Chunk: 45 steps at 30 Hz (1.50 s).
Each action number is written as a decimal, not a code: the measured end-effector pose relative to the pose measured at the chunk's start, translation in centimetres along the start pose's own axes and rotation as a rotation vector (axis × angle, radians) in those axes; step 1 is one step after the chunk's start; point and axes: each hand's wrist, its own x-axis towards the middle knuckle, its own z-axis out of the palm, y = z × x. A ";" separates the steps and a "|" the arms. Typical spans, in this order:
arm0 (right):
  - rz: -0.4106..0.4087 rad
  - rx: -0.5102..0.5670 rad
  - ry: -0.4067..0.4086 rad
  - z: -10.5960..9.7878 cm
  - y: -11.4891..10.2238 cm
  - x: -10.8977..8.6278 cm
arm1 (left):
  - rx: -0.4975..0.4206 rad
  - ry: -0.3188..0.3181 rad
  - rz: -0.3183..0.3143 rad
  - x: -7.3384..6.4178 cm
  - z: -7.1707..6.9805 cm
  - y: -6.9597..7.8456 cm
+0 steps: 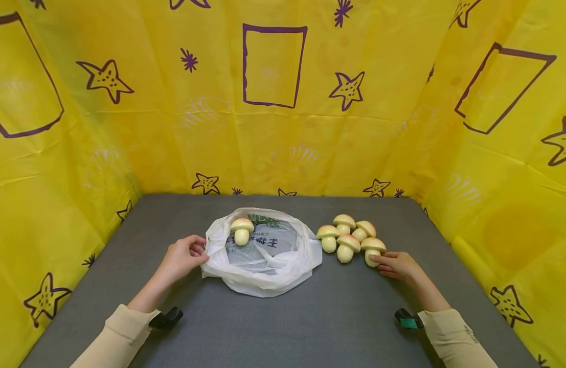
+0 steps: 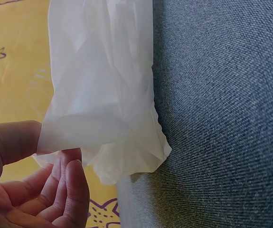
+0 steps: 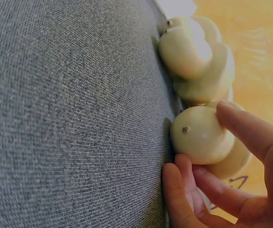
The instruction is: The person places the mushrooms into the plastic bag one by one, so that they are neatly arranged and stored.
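A white plastic bag [image 1: 264, 282] lies on the table with its mouth spread wide. One toy mushroom [image 1: 242, 236], with a pale stem and a yellow-orange cap, is inside it. My left hand [image 1: 187, 255] pinches the bag's left rim between thumb and fingers; the left wrist view shows the thin film [image 2: 93, 95] between them. Right of the bag, several similar mushrooms [image 1: 346, 249] lie in a cluster. At the cluster's right end, my right hand [image 1: 397, 266] holds the stem of one mushroom [image 3: 200, 135], thumb on one side and fingers on the other.
The dark grey table [image 1: 283, 327] is enclosed by yellow cloth [image 1: 283, 148] printed with purple stars and frames, at the back and both sides. A black strap device [image 1: 166, 318] sits at the left wrist and another [image 1: 408, 319] at the right.
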 end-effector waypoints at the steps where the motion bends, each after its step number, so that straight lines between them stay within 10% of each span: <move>1: 0.001 0.005 0.000 0.0 0.0 0.0 | 0.000 -0.001 0.000 0.0 0.0 0.0; 45: -0.077 -0.065 0.045 -1.5 -2.1 -2.8 | -0.001 0.000 0.002 0.3 0.0 0.1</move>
